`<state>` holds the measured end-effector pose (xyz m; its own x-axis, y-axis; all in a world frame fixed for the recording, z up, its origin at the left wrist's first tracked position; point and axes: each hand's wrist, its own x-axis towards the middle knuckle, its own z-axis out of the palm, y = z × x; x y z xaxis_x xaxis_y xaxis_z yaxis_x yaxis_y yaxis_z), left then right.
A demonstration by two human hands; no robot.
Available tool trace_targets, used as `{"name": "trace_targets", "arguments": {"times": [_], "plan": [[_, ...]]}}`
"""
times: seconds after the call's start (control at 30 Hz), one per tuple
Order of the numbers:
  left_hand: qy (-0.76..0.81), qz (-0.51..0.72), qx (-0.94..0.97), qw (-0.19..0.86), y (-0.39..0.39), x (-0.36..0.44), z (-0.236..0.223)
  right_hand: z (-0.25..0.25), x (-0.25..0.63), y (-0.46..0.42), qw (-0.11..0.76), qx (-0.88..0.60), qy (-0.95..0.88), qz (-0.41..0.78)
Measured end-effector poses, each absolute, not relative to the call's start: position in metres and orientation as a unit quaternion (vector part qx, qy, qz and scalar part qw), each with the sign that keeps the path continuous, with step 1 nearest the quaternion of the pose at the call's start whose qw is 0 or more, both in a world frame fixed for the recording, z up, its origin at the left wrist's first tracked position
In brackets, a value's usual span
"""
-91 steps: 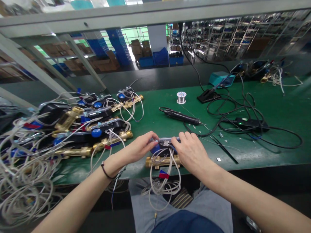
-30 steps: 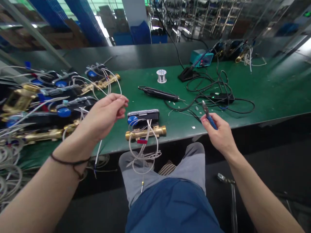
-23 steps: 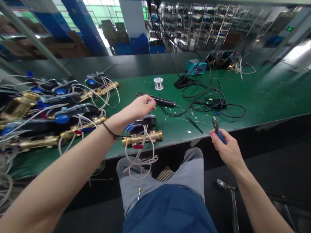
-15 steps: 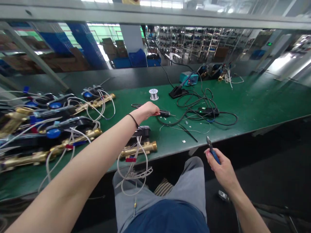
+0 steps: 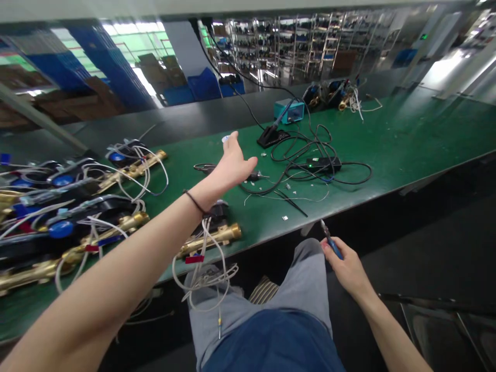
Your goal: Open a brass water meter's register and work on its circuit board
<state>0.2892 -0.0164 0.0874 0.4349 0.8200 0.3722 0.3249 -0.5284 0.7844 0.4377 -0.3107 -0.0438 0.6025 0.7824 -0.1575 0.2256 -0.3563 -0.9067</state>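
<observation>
My left hand stretches out over the bench, thumb spread from the fingers, holding nothing. Its fingertips are at a solder wire spool, which they mostly hide; I cannot tell whether they touch. Beneath the hand lies a black-handled tool with a thin metal tip, partly covered. My right hand holds blue-handled wire cutters just off the bench's front edge, jaws pointing up and away. Near my left forearm a brass valve assembly lies at the edge, its white cables hanging over my lap.
Several brass and black assemblies with blue knobs crowd the left of the green bench. A teal soldering station, a black iron stand, tangled black cables and a black box with a green light are farther right.
My left hand has left the black-handled tool and moved farther back to the solder spool, its fingers opening out. My right hand still holds the cutters. The view has shifted slightly.
</observation>
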Motion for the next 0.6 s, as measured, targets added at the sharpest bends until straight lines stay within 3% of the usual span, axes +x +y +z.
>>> {"name": "trace_targets", "arguments": {"times": [0.27, 0.43, 0.6], "plan": [[0.237, 0.339, 0.897, 0.157, -0.133, 0.272, 0.064, -0.097, 0.451, -0.340, 0.463, -0.787, -0.258, 0.316], [0.211, 0.291, 0.920, 0.154, -0.206, 0.278, 0.025, -0.137, 0.464, -0.396, 0.479, -0.801, -0.189, 0.306], [0.147, 0.162, 0.956, 0.196, -0.272, 0.279, -0.025, -0.173, 0.467, -0.440, 0.491, -0.806, -0.123, 0.308]]}}
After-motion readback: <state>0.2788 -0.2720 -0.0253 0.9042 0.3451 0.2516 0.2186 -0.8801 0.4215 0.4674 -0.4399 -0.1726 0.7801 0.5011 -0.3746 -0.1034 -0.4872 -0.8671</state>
